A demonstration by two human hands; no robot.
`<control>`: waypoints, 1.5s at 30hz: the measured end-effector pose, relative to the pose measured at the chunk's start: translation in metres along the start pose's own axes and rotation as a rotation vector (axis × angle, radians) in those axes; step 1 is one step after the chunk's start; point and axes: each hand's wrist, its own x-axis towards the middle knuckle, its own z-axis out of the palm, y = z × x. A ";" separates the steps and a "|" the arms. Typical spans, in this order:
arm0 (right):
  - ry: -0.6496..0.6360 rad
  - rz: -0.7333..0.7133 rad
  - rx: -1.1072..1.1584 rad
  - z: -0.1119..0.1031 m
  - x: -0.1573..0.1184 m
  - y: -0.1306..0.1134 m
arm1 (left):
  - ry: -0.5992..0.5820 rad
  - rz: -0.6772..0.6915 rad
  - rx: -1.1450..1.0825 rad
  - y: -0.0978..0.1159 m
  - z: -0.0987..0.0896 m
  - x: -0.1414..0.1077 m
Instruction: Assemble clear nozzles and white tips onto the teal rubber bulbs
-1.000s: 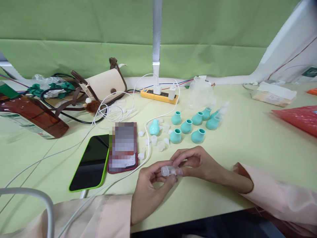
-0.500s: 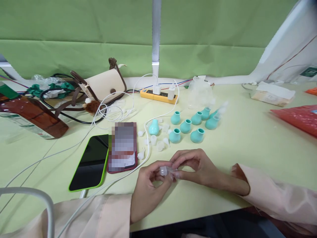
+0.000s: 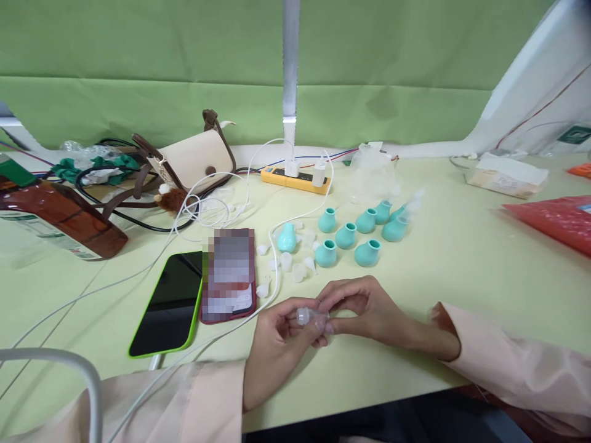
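Near the table's front edge my left hand (image 3: 281, 351) is closed on a small clear plastic piece (image 3: 305, 316), its wide end showing between thumb and fingers. My right hand (image 3: 364, 311) pinches the piece's other end, the fingertips of both hands meeting there. Just beyond my hands lie several small translucent nozzles (image 3: 299, 272) and a glossy teal bulb (image 3: 287, 239). Several matte teal bulbs (image 3: 368, 253) with open necks stand to the right of them. One bulb at the back right (image 3: 395, 227) has something clear and blurred beside it.
Two phones, one green-edged (image 3: 168, 304) and one red-edged (image 3: 228, 277), lie left of my hands beside a white cable (image 3: 276, 264). Farther back are a bottle (image 3: 64, 215), a handbag (image 3: 194, 157), a yellow power strip (image 3: 289, 180), a clear bag (image 3: 372, 175) and a red package (image 3: 554, 215).
The clear piece has shifted and turned slightly between my fingers, and my left thumb covers it differently. Both hands stay in nearly the same place.
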 end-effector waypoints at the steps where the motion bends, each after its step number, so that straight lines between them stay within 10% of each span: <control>1: -0.008 -0.016 -0.022 0.000 0.000 0.000 | 0.000 0.000 0.009 0.000 0.000 0.000; 29: 0.177 -0.829 -0.958 -0.012 -0.001 -0.015 | 0.046 0.102 0.046 -0.008 -0.001 -0.001; 34: 0.417 -0.720 -1.161 -0.026 0.011 -0.004 | 0.040 0.082 0.111 -0.009 -0.002 -0.001; 45: 0.248 -0.455 -1.220 -0.029 0.019 0.017 | 0.081 0.088 0.159 -0.006 -0.002 0.000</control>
